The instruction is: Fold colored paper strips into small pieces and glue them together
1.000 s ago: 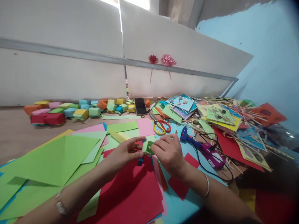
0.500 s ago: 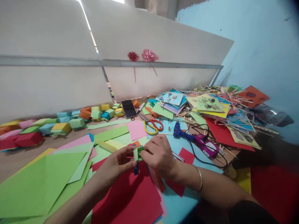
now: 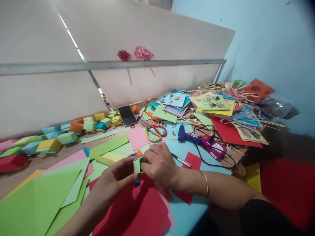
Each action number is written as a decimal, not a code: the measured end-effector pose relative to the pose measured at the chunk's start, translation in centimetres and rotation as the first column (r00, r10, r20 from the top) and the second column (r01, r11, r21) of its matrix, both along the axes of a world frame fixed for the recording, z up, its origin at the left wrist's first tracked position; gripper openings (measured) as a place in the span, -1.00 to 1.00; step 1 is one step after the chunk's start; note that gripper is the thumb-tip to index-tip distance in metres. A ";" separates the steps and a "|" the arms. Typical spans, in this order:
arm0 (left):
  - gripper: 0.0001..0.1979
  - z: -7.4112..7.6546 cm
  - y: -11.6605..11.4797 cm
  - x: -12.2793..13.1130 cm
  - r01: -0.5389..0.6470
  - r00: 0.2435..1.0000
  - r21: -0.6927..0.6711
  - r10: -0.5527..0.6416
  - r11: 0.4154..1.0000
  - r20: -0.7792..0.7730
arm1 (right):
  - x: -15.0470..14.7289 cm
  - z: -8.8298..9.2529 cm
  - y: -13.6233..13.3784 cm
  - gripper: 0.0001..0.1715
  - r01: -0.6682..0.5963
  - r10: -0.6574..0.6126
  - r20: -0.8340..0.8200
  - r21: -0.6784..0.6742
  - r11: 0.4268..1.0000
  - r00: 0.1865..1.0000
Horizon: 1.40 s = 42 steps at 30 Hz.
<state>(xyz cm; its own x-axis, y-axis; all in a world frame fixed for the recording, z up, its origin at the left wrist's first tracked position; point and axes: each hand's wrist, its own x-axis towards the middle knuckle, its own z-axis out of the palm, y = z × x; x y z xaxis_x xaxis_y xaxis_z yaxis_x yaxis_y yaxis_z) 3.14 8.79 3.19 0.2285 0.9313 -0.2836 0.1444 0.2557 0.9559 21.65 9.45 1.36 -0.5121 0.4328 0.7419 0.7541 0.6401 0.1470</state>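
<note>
Between my two hands is a small light-green folded paper box [image 3: 137, 166], held above a stack of red paper [image 3: 133, 206]. My left hand [image 3: 118, 175] pinches its left side between thumb and fingers. The fingers of my right hand [image 3: 159, 164] are curled closed at its right side and hide part of it. A dark blue paper strip [image 3: 137, 182] shows just below the box; whether it touches the box I cannot tell. Yellow- and red-handled scissors [image 3: 153, 132] lie beyond my hands, and a craft knife [image 3: 181, 160] rests right of my right hand.
A blue glue gun [image 3: 187, 136] and a purple extension socket [image 3: 213, 147] with black cable lie at the right. Green paper sheets [image 3: 36, 196] cover the left. Small folded paper boxes [image 3: 67, 137] line the back beside a phone [image 3: 127, 116]. Cards and sticks [image 3: 216, 103] are heaped back right.
The view has turned slightly to the right, so everything sits further left in it. Both hands keep their hold on the green paper box, which is turned a little.
</note>
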 end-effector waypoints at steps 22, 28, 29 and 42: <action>-0.51 -0.4 0.0 0.6 -0.264 0.963 -0.012 0.264 0.965 0.058 | -0.5 -1.2 -0.5 -0.80 0.120 -0.086 0.195 -0.170 0.978 0.977; -0.54 -2.0 0.0 0.6 -0.281 0.945 -0.043 0.284 0.959 0.159 | -0.6 -1.6 -0.4 -0.78 0.091 -0.030 0.227 -0.267 0.959 0.974; -0.54 -2.1 0.0 0.6 -0.276 0.947 -0.042 0.279 0.960 0.159 | -0.5 -1.6 -0.3 -0.77 0.084 -0.018 0.231 -0.281 0.956 0.973; -0.57 -3.0 0.0 1.3 -0.313 0.948 0.109 0.302 0.944 0.105 | -0.4 -1.0 -0.4 -0.68 0.095 0.053 0.297 -0.461 0.883 0.953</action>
